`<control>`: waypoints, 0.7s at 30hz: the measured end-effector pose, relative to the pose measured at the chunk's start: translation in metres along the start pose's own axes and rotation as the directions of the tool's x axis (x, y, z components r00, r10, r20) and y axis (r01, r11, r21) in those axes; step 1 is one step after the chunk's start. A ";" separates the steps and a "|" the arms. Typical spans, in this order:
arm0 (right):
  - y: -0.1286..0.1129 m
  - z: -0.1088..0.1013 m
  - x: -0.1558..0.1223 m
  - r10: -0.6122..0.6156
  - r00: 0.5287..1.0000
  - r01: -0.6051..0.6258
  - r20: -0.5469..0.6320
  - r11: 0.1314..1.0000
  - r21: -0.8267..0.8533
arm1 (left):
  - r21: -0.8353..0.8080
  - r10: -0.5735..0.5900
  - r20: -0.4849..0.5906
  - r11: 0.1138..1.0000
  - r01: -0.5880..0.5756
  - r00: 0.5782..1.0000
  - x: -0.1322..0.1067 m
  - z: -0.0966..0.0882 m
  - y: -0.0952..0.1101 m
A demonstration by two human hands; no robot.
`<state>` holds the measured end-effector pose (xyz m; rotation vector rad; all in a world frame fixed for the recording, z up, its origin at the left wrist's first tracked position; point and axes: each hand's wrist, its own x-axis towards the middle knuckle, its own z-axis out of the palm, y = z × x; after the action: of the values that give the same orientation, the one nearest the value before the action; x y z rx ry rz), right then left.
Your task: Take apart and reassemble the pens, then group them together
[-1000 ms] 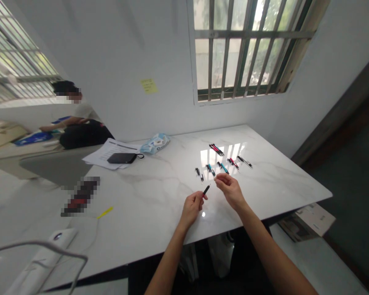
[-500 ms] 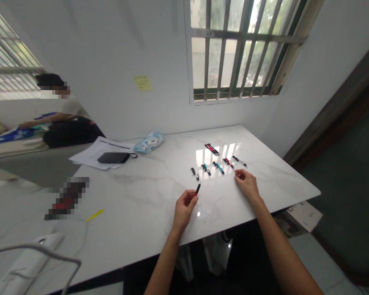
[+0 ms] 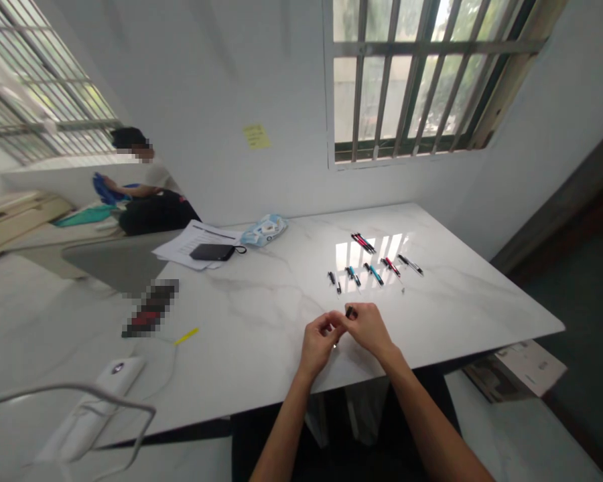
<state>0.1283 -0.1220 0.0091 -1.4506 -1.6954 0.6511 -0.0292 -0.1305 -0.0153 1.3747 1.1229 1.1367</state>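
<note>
My left hand (image 3: 317, 345) and my right hand (image 3: 368, 328) meet above the front of the white marble-patterned table (image 3: 251, 335), both with closed fingers. Between them is a pen (image 3: 350, 312); only its black end shows, and the fingers hide the rest. Beyond the hands lie a teal pen (image 3: 374, 274), another teal pen (image 3: 352, 276), a red pen (image 3: 390, 267) and a silver-and-black pen (image 3: 411, 264). Left of these are black pen parts (image 3: 332, 277). A small clear piece (image 3: 403, 291) rests nearer me. Farther back several pens (image 3: 363, 243) lie bundled.
At the left are printed papers (image 3: 181, 248) under a black phone-like case (image 3: 212, 252), a wipes packet (image 3: 264, 230), a yellow strip (image 3: 186, 336) and a white power strip (image 3: 103, 395) with a grey cable. Another person (image 3: 151, 191) sits beyond the partition. A box (image 3: 527, 368) stands lower right.
My right hand has come back left from near the red pen to join my left hand at the pen. The view has turned left. The other person has lifted blue cloth.
</note>
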 end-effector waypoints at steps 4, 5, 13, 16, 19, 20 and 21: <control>-0.003 0.000 0.003 -0.034 0.999 0.035 -0.016 0.998 0.055 | -0.062 0.009 0.056 0.998 -0.005 0.998 -0.002 0.002 0.002; -0.001 -0.003 0.001 -0.044 0.999 0.045 -0.016 0.996 0.072 | -0.064 0.006 0.058 0.998 -0.002 0.998 -0.002 0.003 0.003; 0.001 -0.008 -0.006 -0.006 1.000 0.006 -0.001 0.891 0.454 | -0.026 0.058 0.010 0.998 -0.057 0.998 -0.002 0.007 0.007; -0.001 0.000 -0.006 0.072 0.995 -0.027 -0.063 0.845 0.534 | 0.019 0.091 -0.026 0.996 -0.090 0.996 -0.004 0.008 0.005; -0.002 0.006 -0.006 0.088 0.995 -0.032 -0.056 0.767 0.641 | 0.031 0.117 -0.059 0.993 -0.116 0.991 -0.005 0.008 0.004; -0.002 0.008 -0.007 0.079 0.996 -0.028 -0.045 0.741 0.671 | 0.031 0.114 -0.075 0.993 -0.112 0.991 -0.005 0.008 0.004; -0.001 0.010 -0.007 0.070 0.997 -0.022 -0.042 0.724 0.689 | 0.031 0.109 -0.092 0.994 -0.107 0.990 -0.005 0.008 0.004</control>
<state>0.1192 -0.1280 0.0028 -0.9502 -1.1578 1.1089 -0.0221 -0.1368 -0.0126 1.4293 1.1441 1.2798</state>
